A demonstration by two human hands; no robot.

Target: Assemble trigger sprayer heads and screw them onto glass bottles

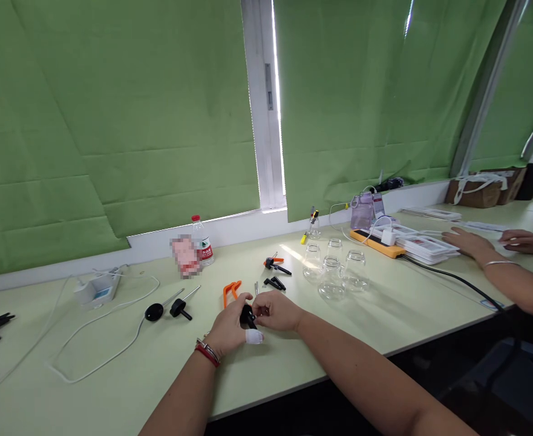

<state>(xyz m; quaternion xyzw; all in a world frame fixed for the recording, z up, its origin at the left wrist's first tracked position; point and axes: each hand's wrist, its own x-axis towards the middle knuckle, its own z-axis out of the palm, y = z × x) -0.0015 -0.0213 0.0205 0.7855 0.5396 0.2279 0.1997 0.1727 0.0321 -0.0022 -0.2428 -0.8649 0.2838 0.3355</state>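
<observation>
My left hand (230,327), its thumb wrapped in white tape, is closed round a black part (247,315) with a rounded body and a short stem. Against that part's right side my right hand (277,310) pinches with bent fingertips; anything between them is hidden. Just beyond the hands lie an orange curved piece (231,290), a thin metal rod and several small black pieces (275,283). To the left rest a round black cap (154,312) and a black knob-like part (178,307), with thin metal rods. Farther back sits an orange-and-black assembly (273,264).
Several clear glass jars (332,284) stand right of my hands. Behind are a red-capped water bottle (202,242) and an orange power strip (377,243). White cable (107,315) loops across the left. At right, another person's hands (470,243) rest by stacked papers (425,245).
</observation>
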